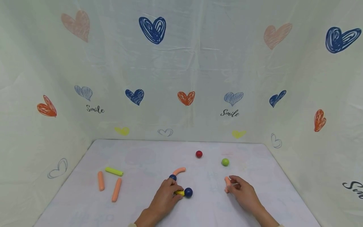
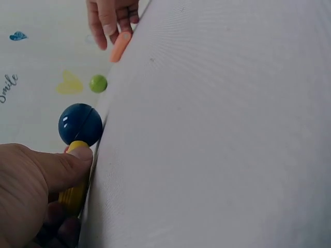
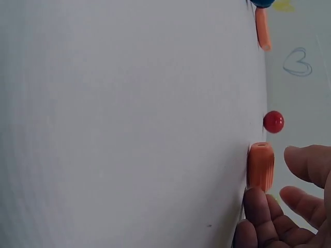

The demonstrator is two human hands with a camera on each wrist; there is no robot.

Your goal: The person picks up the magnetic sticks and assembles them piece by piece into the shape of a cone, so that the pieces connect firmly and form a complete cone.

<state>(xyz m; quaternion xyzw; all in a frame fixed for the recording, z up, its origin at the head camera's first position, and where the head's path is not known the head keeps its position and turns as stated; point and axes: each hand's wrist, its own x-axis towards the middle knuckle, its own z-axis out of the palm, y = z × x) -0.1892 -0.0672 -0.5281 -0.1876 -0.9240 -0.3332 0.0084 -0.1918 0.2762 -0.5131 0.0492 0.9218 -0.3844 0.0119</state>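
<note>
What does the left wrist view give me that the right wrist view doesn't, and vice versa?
Only left wrist: the left hand gripping a yellow stick with a blue ball at its end, and the "Smile" lettering.

Only right wrist: a second peach stick near the top edge, against a partly cropped dark blue ball.

Both: the right hand and the peach stick at its fingers.

Unclear: whether slivers of red, left, and green, right, are the red ball and green ball.

Three sticks (image 1: 116, 190) lie left of the joined stick (image 1: 180, 193) and ball (image 1: 188, 192), two loose balls (image 1: 199, 154) behind.
</note>
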